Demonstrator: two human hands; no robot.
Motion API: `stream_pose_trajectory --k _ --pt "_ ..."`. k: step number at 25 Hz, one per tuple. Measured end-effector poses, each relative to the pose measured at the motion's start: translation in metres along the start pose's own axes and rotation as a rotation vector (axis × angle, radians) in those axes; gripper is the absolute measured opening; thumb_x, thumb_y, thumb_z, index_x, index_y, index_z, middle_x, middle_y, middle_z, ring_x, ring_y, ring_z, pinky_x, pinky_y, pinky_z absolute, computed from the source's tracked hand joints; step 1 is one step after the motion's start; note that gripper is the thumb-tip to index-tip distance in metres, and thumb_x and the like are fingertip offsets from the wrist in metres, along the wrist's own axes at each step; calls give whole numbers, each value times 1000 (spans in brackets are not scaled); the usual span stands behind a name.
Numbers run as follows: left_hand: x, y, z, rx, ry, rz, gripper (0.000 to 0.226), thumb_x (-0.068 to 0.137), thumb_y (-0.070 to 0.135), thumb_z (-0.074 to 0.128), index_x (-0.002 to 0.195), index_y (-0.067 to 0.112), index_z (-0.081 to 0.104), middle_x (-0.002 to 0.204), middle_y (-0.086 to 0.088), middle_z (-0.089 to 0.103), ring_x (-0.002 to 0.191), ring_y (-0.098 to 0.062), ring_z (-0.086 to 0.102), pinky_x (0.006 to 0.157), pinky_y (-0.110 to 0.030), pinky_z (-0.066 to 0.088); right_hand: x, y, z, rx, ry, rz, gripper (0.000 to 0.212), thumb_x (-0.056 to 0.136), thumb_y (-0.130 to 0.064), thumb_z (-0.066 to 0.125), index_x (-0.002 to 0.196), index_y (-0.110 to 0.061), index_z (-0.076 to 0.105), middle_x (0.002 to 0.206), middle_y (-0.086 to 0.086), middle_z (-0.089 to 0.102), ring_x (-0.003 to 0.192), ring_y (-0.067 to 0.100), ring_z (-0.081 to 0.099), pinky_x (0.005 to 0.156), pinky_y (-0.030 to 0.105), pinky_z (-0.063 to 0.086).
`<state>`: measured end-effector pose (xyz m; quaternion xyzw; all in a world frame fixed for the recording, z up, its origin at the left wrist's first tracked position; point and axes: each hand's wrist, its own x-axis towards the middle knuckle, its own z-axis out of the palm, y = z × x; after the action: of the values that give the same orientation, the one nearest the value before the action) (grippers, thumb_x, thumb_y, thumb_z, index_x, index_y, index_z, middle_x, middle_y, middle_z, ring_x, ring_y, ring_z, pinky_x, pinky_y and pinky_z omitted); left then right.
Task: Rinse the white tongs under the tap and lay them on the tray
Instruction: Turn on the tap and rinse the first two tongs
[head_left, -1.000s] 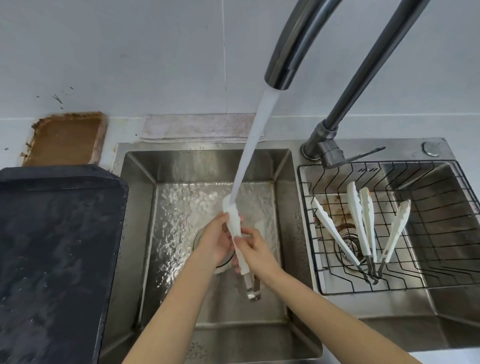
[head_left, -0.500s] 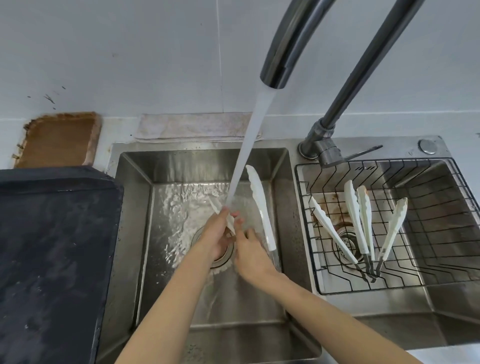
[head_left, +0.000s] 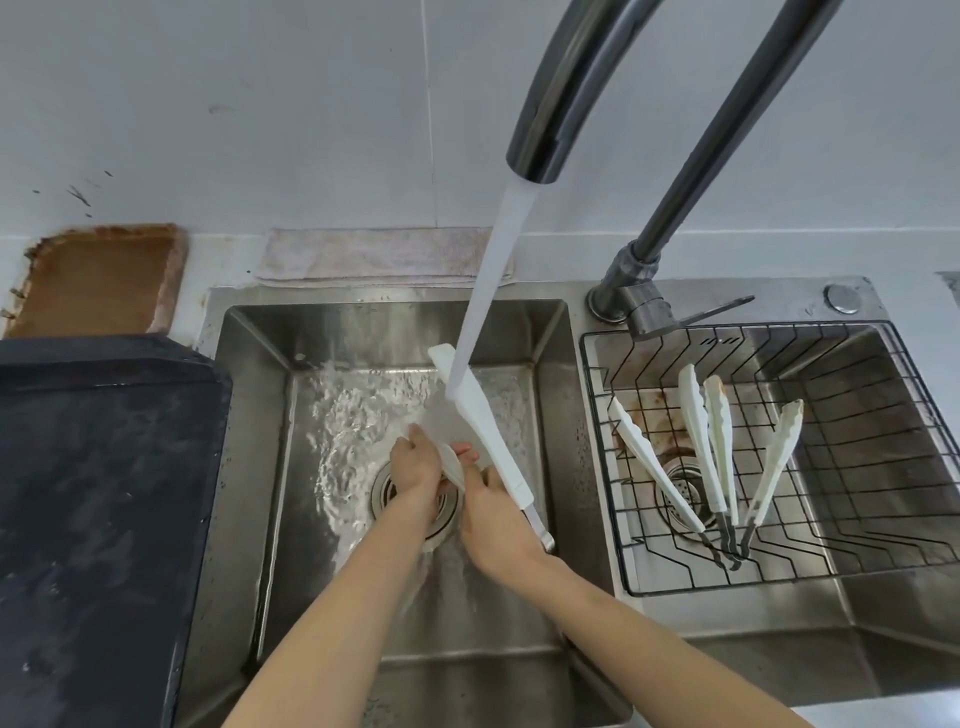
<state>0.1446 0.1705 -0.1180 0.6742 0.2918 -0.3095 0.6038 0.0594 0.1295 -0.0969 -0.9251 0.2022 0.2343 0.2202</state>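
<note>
1. Far left I see the dark tray (head_left: 104, 493) beside the sink (head_left: 249, 467).
2. My left hand (head_left: 415, 465) curls round the lower arm of the white tongs (head_left: 485, 431) above the drain.
3. My right hand (head_left: 496, 514) grasps them near the hinge; the upper arm sits in the water stream (head_left: 488, 291).
4. Right: more tongs (head_left: 701, 452) lie in the wire basket (head_left: 883, 519).
</note>
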Motion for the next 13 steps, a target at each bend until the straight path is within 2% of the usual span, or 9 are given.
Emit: stream_pose_trajectory --k 2,4,5,7,10,13 --pt "1 0 -3 33 -47 -31 36 100 19 28 118 -8 45 82 -16 61 29 -6 58 30 -15 44 0 3 4 12 -1 -33 58 93 -3 32 146 2 8 139 27 37 120 35 43 92 32 39" --pt "2 1 -7 51 -154 -68 34 98 10 31 124 -8 43 86 -13 66 48 -13 67 43 -24 54 -2 4 0 198 -29 -27 53 94 -2 32 144 -3 17 143 23 31 122 37 41 82 25 38" --pt "1 2 -8 44 -207 -64 32 96 4 33 125 -6 44 91 -12 67 57 -14 69 47 -27 56 -2 5 -2 283 -33 -18 51 94 -2 33 144 -5 21 141 21 34 122 36 43 82 27 38" --pt "0 4 -5 -12 -264 -35 32 91 -6 36 122 0 44 93 -9 68 67 -13 69 52 -27 58 1 9 -7 304 24 -14 51 95 -5 34 145 -8 23 136 19 43 120 32 47 94 34 41" --pt "-3 2 3 -85 -206 -20 28 92 -5 41 116 6 47 82 -7 67 57 -11 69 49 -24 57 5 12 -9 216 59 -44 56 97 -9 32 149 -15 13 128 17 51 113 29 53 95 33 44" --pt "-2 -2 6 -34 -89 30 16 98 13 38 110 5 47 73 -8 65 49 -13 65 56 -30 56 6 12 -13 380 26 -86 54 97 -9 32 148 -18 20 123 23 52 107 36 55 90 35 44"
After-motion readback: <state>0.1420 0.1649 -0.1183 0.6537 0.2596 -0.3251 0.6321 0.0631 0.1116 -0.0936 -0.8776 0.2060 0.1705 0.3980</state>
